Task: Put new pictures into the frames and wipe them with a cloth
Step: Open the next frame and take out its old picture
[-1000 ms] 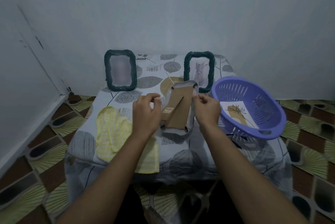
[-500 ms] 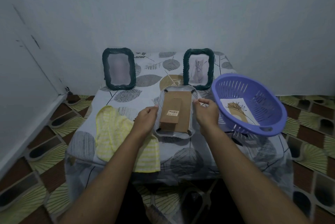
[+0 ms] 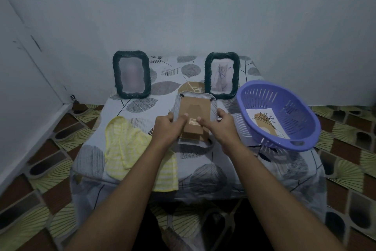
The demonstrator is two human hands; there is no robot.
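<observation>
We record the left standing frame [image 3: 117, 76] and the right standing frame [image 3: 207, 74]: both have dark teal rims with a rope-like weave.
Face-down frame [image 3: 198, 107]: brown cardboard back, pale grey ribbed rim.
Cloth [image 3: 120, 145]: yellow with white stripes.
Basket [image 3: 264, 83]: lilac-purple, slotted walls.
Picture [image 3: 264, 121] in it: white, with an ochre shape and a black line drawing.
Tablecloth [image 3: 203, 171]: white, printed with grey and ochre leaves.
Floor tiles [image 3: 345, 173]: brown, with green fans.
Wall [image 3: 183, 17]: plain pale blue-grey.

Single head-worn, wide-angle view. It faces forward and steeply down onto the tabletop [image 3: 234, 161] from its near edge, close in. The left forearm [image 3: 126, 185] and right forearm [image 3: 264, 185] enter from the bottom border. The wall [image 3: 183, 17] fills the upper half, and the tiled floor [image 3: 50, 149] shows at both sides.
</observation>
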